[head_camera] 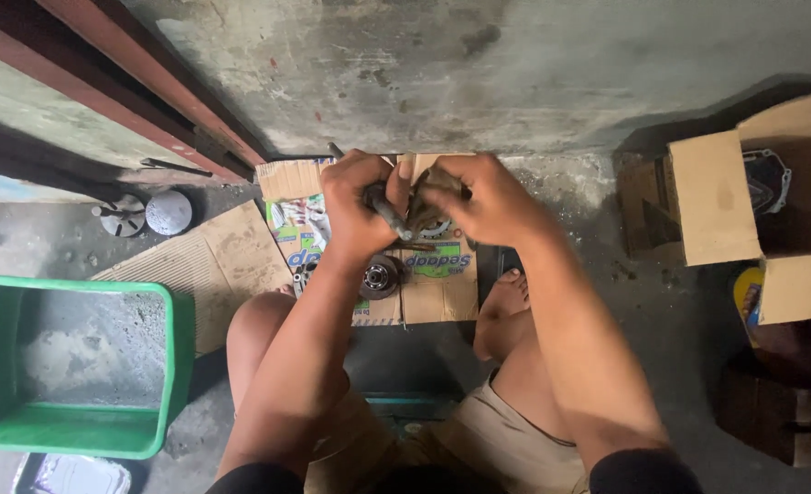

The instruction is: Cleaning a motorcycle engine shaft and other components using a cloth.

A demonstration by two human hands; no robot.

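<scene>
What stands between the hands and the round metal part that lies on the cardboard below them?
Nothing visible. The round metal part lies open on the cardboard, just below the left hand and right hand. Both hands are already full: the left grips a metal rod, the right a greasy part.

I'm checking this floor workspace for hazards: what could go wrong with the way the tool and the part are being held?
The left hand drives a metal rod at a greasy part gripped by the right hand; a slip might jab those fingers. A dropped piece could land on the bare foot or the round metal part on the cardboard.
</scene>
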